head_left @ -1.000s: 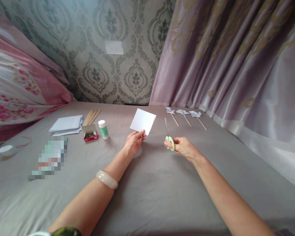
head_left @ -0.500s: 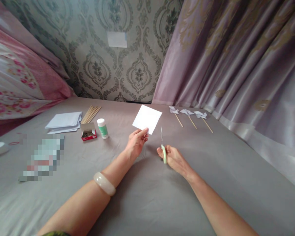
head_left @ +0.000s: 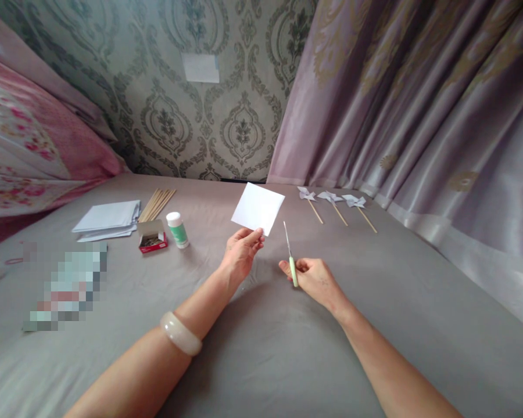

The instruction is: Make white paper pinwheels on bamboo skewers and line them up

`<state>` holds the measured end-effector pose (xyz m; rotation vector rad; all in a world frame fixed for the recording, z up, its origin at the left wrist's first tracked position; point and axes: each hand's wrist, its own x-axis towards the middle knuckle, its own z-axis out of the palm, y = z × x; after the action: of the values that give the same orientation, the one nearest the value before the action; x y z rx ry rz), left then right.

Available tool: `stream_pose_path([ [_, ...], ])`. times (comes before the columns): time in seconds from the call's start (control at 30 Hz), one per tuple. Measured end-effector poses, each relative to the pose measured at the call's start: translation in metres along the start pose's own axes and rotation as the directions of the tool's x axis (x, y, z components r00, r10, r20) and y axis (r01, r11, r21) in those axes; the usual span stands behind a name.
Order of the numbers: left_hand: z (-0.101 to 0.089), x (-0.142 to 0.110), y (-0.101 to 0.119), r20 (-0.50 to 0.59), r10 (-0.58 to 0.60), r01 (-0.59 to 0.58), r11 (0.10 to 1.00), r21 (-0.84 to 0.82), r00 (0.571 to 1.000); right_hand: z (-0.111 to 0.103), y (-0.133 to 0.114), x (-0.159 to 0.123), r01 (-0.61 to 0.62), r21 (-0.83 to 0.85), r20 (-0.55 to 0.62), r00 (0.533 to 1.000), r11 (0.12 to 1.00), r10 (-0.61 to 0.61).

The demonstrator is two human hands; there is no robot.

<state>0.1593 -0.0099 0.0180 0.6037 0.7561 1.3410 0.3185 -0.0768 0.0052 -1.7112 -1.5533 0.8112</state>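
Observation:
A square sheet of white paper (head_left: pixel 258 208) is pinched at its near corner between the thumb and fingers of my left hand (head_left: pixel 240 251). My right hand (head_left: pixel 311 278) grips scissors (head_left: pixel 292 266) by their pale green handles, with the blades pointing up and away, close together. The blade tips stand just right of the paper, apart from it. Some fingers of both hands are hidden behind what they hold.
On the grey cloth at left are folded white paper (head_left: pixel 108 217), wooden sticks (head_left: pixel 157 204), a red box (head_left: pixel 152 241) of small metal pieces, a green-and-white bottle (head_left: pixel 178 230) and a blurred packet (head_left: pixel 70 284). Several paper pinwheels (head_left: pixel 330 198) on sticks lie at far right.
The scissors have turned slightly, so they now show edge-on with the tips a little further left. The paper remains in my left hand. The whole view has shifted slightly.

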Motion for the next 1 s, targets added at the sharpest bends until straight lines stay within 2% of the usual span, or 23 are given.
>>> stream_pose_path([
  [0.17,0.003,-0.004,0.003,0.003,0.009,-0.009,0.998,0.063,1.000,0.001,-0.008,-0.005,0.069,0.069,0.202,0.976,0.995,-0.082],
  [0.27,0.007,-0.007,0.005,0.010,0.017,-0.018,0.996,0.083,1.000,0.000,-0.013,-0.010,0.097,0.085,0.270,0.956,0.992,-0.117],
  [0.73,0.018,-0.020,0.007,0.038,-0.058,0.056,0.996,0.074,0.998,-0.003,-0.014,-0.011,0.062,0.137,0.313,0.944,0.989,-0.103],
  [1.0,0.017,-0.020,0.004,0.068,-0.036,0.029,0.995,0.090,0.997,-0.004,-0.018,-0.012,0.055,0.163,0.279,0.955,0.985,-0.100],
])
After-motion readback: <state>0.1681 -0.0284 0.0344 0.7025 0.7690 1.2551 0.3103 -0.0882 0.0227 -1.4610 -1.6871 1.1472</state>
